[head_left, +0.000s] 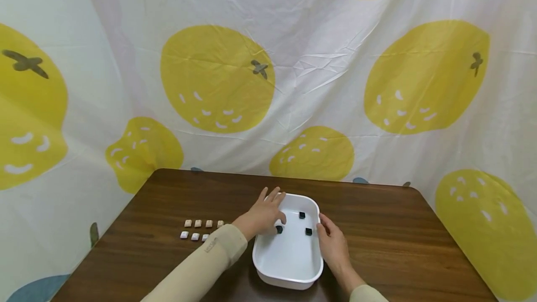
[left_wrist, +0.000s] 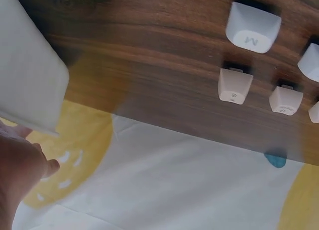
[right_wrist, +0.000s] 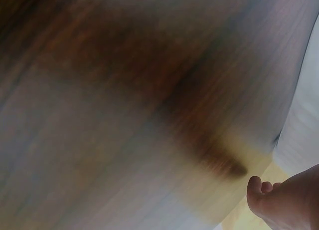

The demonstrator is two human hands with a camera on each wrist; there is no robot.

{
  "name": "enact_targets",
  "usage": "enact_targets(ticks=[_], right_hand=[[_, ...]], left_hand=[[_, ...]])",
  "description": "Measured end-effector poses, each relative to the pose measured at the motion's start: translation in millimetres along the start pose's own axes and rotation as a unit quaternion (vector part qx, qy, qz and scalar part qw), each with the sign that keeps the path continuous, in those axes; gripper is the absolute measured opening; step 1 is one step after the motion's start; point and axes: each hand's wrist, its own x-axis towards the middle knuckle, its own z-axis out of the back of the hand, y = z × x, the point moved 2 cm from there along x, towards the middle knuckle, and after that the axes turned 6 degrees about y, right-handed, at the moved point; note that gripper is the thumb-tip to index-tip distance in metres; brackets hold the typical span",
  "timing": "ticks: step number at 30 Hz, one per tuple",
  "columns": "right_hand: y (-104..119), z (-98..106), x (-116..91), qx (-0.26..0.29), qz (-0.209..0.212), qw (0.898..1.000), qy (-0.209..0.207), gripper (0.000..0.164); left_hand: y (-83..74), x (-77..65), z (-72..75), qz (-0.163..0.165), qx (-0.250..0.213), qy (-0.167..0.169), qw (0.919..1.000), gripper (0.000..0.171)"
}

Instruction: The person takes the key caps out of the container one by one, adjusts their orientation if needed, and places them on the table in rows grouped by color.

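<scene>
My left hand [head_left: 264,213] reaches over the left side of a white rectangular basin [head_left: 289,277]. A black keycap [head_left: 279,229] sits between its bent index finger and thumb, while the other fingers spread upward. Two more black keycaps, one farther back [head_left: 302,215] and one nearer [head_left: 308,231], lie on the basin floor by its right wall. At the right rim, my right hand [head_left: 334,246] grips the basin, thumb at the edge and fingers along the outside. The left wrist view has only part of the left hand [left_wrist: 20,165], past the basin's outer wall [left_wrist: 30,80].
Left of the basin, a row of beige keycaps [head_left: 198,223] lies behind a row of white keycaps [head_left: 195,236], partly covered by the left sleeve [head_left: 205,264]. The brown wooden table [head_left: 390,232] meets a lemon-patterned curtain [head_left: 310,83] at its back edge.
</scene>
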Motion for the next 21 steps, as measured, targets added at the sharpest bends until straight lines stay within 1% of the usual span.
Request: enact_targets(ticks=[2,5,6,9,11,17,21], right_hand=[[0.0,0.0,0.1,0.001,-0.001,1.000,0.001,0.042],[0.0,0.2,0.3,-0.001,-0.001,1.000,0.002,0.042],[0.0,0.3,0.4,-0.002,-0.001,1.000,0.001,0.042],[-0.3,0.7,0.0,-0.003,-0.002,1.000,0.000,0.042],[-0.4,0.6,-0.3,-0.002,-0.004,1.000,0.002,0.042],[0.6,-0.3,-0.8,-0.004,-0.003,1.000,0.003,0.042],[1.1,-1.1,-0.9,-0.005,-0.004,1.000,0.004,0.042]], left_hand=[[-0.7,0.6,-0.3,-0.003,0.005,-0.002,1.0000,0.019],[-2.4,1.7,-1.0,-0.006,0.016,-0.013,0.9998,0.009],[-2.9,2.1,-1.5,-0.006,0.018,-0.018,0.9997,0.009],[-5.3,2.5,-2.5,-0.009,0.022,-0.031,0.9992,0.021],[-6.3,2.7,-3.8,-0.008,0.023,-0.033,0.9991,0.026],[-4.7,2.2,-7.0,0.010,-0.007,-0.023,0.9997,0.027],[-2.6,1.1,-7.2,0.014,-0.006,-0.022,0.9996,0.020]])
